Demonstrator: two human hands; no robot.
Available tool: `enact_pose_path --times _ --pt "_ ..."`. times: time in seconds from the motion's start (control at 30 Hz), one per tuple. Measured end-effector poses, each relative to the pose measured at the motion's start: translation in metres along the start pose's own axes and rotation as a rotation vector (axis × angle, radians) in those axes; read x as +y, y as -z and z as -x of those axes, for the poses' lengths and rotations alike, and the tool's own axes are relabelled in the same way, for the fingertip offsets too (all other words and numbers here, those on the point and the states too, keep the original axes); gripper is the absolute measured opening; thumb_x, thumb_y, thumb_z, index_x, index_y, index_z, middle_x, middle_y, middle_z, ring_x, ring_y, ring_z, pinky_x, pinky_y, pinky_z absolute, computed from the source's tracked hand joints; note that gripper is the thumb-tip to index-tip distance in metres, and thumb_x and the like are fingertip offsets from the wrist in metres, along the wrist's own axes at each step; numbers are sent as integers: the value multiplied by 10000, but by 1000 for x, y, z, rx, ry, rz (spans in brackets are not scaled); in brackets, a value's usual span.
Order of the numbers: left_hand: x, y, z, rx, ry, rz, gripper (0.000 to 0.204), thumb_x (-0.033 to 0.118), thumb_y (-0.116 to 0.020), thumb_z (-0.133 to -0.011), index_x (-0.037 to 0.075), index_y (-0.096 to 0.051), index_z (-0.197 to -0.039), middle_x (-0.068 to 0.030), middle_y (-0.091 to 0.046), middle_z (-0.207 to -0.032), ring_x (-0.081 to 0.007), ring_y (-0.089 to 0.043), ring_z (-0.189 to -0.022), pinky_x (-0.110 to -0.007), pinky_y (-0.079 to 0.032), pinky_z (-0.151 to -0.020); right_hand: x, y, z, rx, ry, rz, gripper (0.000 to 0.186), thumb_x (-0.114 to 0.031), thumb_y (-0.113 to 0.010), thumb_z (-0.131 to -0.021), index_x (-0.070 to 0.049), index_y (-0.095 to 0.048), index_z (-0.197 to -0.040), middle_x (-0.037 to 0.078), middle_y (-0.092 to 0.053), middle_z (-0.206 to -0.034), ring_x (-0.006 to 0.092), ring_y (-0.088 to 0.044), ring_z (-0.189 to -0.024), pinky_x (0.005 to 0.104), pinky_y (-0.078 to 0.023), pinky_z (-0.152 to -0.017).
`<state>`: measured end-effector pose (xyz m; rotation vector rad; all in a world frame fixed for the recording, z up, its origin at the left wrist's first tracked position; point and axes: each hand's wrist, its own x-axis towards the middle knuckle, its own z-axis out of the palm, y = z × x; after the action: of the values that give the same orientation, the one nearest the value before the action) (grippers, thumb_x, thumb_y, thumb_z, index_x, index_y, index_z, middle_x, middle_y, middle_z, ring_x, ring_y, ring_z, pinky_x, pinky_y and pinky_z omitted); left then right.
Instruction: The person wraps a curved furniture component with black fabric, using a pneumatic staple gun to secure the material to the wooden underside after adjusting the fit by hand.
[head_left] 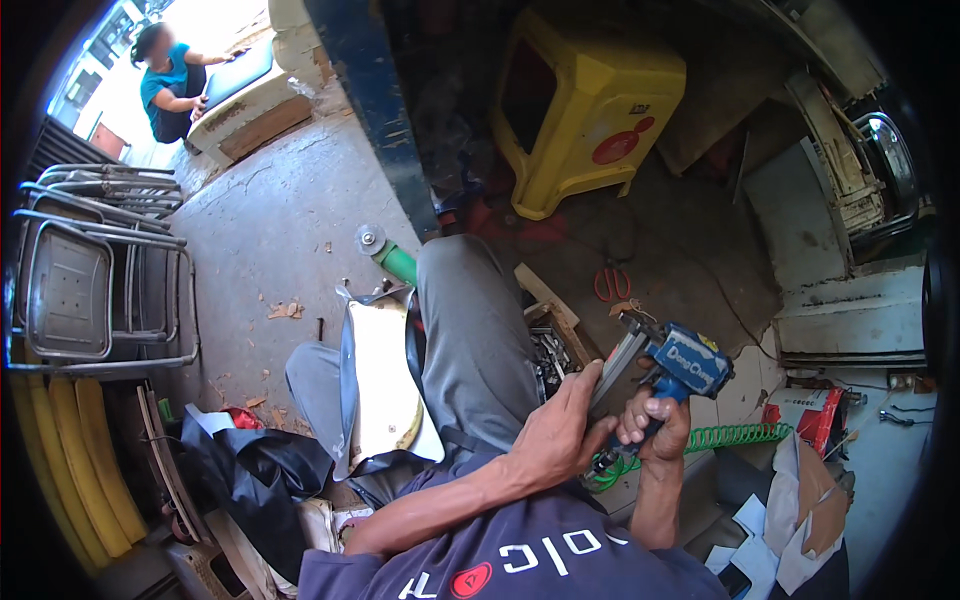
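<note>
My right hand (652,428) grips the handle of a blue pneumatic staple gun (688,360), held upward over my lap on the right. My left hand (558,428) has its fingers pressed along the gun's metal magazine (620,365). A green coiled air hose (730,433) runs rightward from below the tool. A white panel with dark covering folded at its edges (370,380) lies across my legs. Beyond my knee is a green angle grinder (398,262). A wooden box of metal bits (555,350) and red-handled scissors (612,284) sit on the floor ahead.
Yellow plastic stool (575,120) ahead; folded metal chairs (70,285) and yellow foam strips (85,460) left; black sheet material (250,470) beside me. Grey cabinet (850,315) and paper scraps (800,500) right. Another person (168,95) handles a dark pad by the doorway.
</note>
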<state>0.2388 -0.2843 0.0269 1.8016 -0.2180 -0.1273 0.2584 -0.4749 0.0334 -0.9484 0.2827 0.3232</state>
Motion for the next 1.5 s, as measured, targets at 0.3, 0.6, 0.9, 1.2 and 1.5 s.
enact_pose_path --times 0.3,0.6,0.9,1.2,1.5 --pt "-42 -47 20 -236 216 -260 460 379 -557 -1035 -66 -481 -1122 -288 -641 -751 -476 -667 -616 -544 -538 -520 12 44 6 144 -40 -97 538 -107 -572 -842 18 -509 -1361 46 -505 -617 167 -501 -423 350 -475 -413" --pt "-79 -66 76 -903 383 -19 634 439 -506 -1054 -75 -448 -1420 -336 -637 -1198 -491 -600 -1168 -523 -472 -1016 -17 35 -24 131 -297 775 275 -112 -679 -860 17 -645 -1100 33 -566 -652 123 -544 -472 299 -470 -463" --pt "-84 -70 67 -395 485 317 756 433 -645 -999 -28 -330 -1510 -311 -464 -1460 -394 -497 -1364 -430 -418 -1119 -30 28 -27 100 -219 533 385 -54 -662 -871 34 -589 -1239 39 -549 -640 135 -532 -473 301 -462 -468" --pt "-135 -148 76 -663 678 850 547 462 -574 -1047 33 -499 -1377 -87 -663 -954 -172 -632 -919 -346 -508 -800 12 126 -42 110 -321 316 369 -230 -642 -957 -30 -529 -1246 100 -558 -637 218 -577 -439 387 -529 -432" --pt "-64 10 63 -569 227 595 464 260 -537 -1057 -78 -520 -1374 -284 -567 -1363 -410 -560 -1290 -464 -452 -1083 79 298 -95 381 -475 393 591 -638 -645 -931 -145 -614 -1254 -3 -467 -596 145 -468 -417 336 -446 -427"
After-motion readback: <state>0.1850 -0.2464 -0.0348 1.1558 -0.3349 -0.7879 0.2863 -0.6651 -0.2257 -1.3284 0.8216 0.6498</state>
